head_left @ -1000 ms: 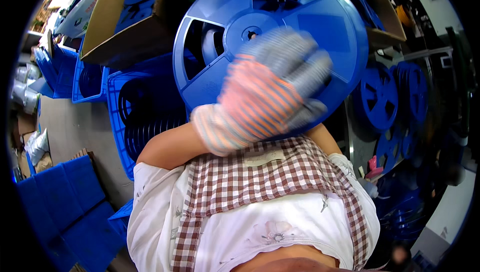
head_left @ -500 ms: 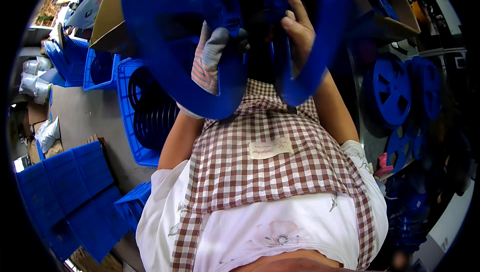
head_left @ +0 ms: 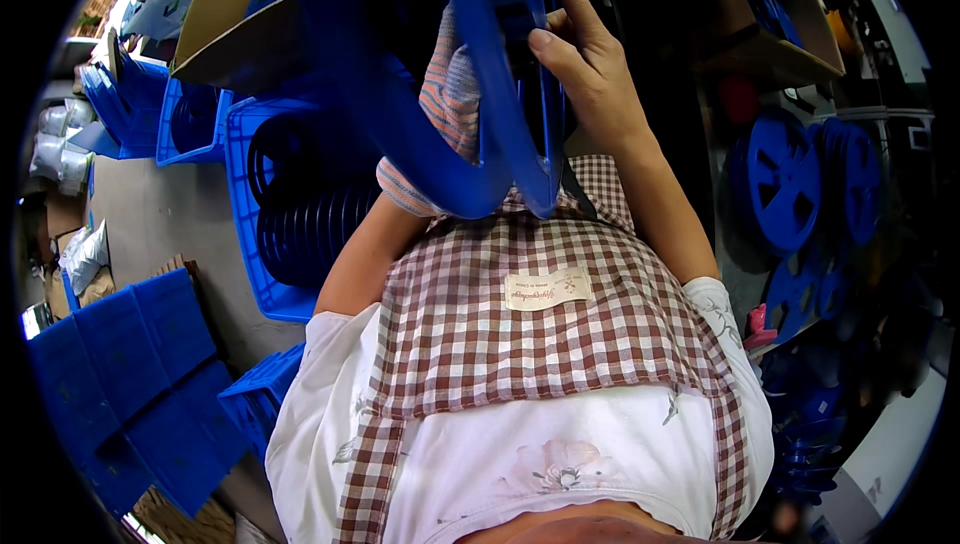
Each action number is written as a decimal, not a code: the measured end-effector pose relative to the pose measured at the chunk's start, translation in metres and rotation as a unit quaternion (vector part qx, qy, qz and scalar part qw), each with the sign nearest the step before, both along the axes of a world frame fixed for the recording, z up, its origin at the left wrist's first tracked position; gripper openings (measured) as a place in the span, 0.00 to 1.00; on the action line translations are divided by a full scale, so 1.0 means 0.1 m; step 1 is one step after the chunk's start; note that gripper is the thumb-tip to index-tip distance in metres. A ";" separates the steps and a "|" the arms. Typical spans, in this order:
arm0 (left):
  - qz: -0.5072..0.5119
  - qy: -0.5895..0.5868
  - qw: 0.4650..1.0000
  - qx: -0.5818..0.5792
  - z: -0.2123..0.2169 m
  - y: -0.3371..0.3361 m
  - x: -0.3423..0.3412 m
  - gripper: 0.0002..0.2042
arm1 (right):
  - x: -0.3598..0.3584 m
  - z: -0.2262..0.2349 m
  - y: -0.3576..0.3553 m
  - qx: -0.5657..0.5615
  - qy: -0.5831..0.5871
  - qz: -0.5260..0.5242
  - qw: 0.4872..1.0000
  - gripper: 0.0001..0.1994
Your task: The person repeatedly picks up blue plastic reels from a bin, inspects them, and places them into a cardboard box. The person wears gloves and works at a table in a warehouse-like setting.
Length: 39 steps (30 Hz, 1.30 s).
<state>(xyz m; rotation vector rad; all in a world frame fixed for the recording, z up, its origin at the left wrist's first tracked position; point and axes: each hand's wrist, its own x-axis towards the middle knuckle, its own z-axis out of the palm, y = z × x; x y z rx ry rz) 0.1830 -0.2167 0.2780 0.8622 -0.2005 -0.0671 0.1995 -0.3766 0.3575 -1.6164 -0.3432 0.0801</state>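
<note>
hands both grip a blue reel [head_left: 440,114] held edge-on. right hand [head_left: 580,64] bare, fingers curled over its rim; left hand [head_left: 450,104] gloved, clasping it. blue crate [head_left: 250,264] of reels at left.

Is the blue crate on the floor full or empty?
Full, mostly. The blue crate holds a row of dark blue reels standing on edge, filling most of it.

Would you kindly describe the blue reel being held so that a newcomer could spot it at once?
Start at the brown checked apron and look just above its top edge. There the large blue plastic reel stands edge-on between the striped-gloved left hand and the bare right hand. Unlike the reels stacked in the blue plastic crate, it alone is held up.
</note>
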 end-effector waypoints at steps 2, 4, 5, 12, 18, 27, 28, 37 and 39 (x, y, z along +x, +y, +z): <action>0.022 -0.015 0.999 0.033 0.08 -0.04 -0.01 0.34 | 0.02 -0.05 -0.02 -0.016 0.003 0.002 1.000 0.33; 0.038 -0.027 0.997 0.060 0.16 -0.07 -0.02 0.34 | 0.04 -0.10 -0.04 -0.036 -0.015 -0.001 0.999 0.32; 0.045 -0.030 0.996 0.072 0.18 -0.08 -0.02 0.34 | 0.06 -0.17 -0.04 -0.038 -0.034 -0.009 0.999 0.31; 0.069 -0.054 0.987 0.131 0.34 -0.10 -0.09 0.33 | 0.02 -0.17 -0.03 -0.019 -0.025 -0.005 0.999 0.32; -0.012 -0.057 0.989 0.135 0.64 -0.02 -0.05 0.26 | 0.10 0.27 -0.29 -0.285 -0.123 0.019 0.950 0.38; -0.158 -0.141 0.974 -0.076 -0.33 0.67 1.92 0.11 | 1.10 1.04 -0.64 -0.469 -0.243 -0.003 0.849 0.35; -0.184 -0.152 0.964 -0.114 -0.33 0.71 2.28 0.10 | 1.35 1.08 -0.67 -0.476 -0.257 -0.028 0.840 0.36; -0.004 -0.085 0.995 0.045 1.52 0.55 2.32 0.12 | 2.40 2.10 -0.35 -0.634 -0.048 -0.132 0.760 0.35; -0.019 -0.087 0.996 -0.029 1.68 0.52 2.14 0.13 | 2.18 2.18 -0.27 -0.612 -0.137 -0.085 0.774 0.34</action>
